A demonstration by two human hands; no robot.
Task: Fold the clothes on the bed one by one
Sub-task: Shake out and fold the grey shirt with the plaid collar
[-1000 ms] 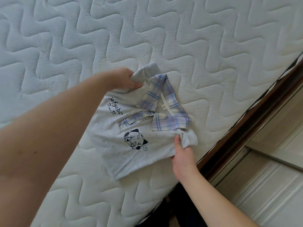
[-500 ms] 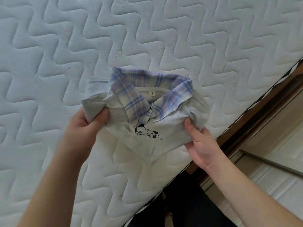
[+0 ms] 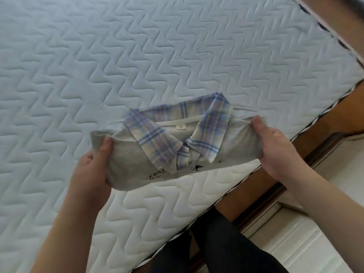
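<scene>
- Grey folded shirt [image 3: 136, 154] with plaid collar [image 3: 173, 133], held above quilted mattress [image 3: 137, 56].
- Clamped at both ends: left hand [image 3: 90, 168], right hand [image 3: 275, 146], thumbs on top.
- Neck tag [image 3: 180, 127] reads "S"; black print partly legible: "fga".

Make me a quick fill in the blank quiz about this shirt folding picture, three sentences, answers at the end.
1. The grey shirt has a collar with a ____ pattern.
2. The left hand and the right hand each grip one ____ of the folded shirt.
3. Beneath the shirt lies a white quilted ____.

Missing words: plaid; side; mattress
</scene>
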